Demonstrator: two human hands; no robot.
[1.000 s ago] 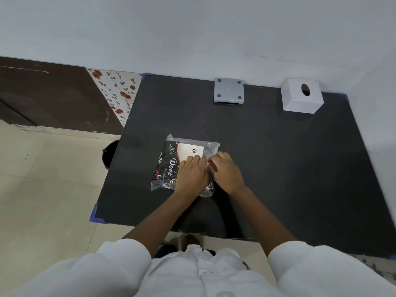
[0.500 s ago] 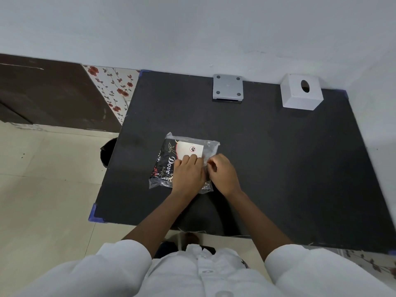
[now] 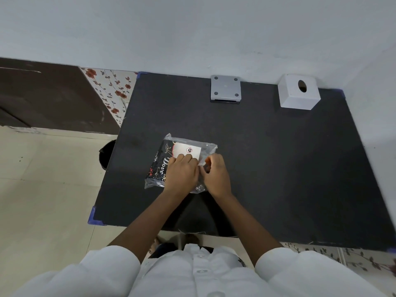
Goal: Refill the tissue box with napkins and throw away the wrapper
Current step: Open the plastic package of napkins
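Observation:
A napkin pack [image 3: 165,161] in clear plastic wrapper with a black "Dove" print and a white label lies on the black table [image 3: 267,168]. My left hand [image 3: 183,174] presses down on the pack's right half. My right hand [image 3: 216,174] pinches the clear wrapper at the pack's right edge, fingers closed on the plastic. The white tissue box [image 3: 299,93] with an oval hole on top stands at the table's far right corner, away from both hands.
A grey square plate [image 3: 225,88] sits at the table's far edge against the wall. A dark bin [image 3: 106,154] stands on the floor just left of the table. A wall bounds the table on the right. Blue guards cover the table corners.
My right hand's fingers have curled and lifted a bit of the clear wrapper at the pack's right edge. The left hand stays pressed on the pack.

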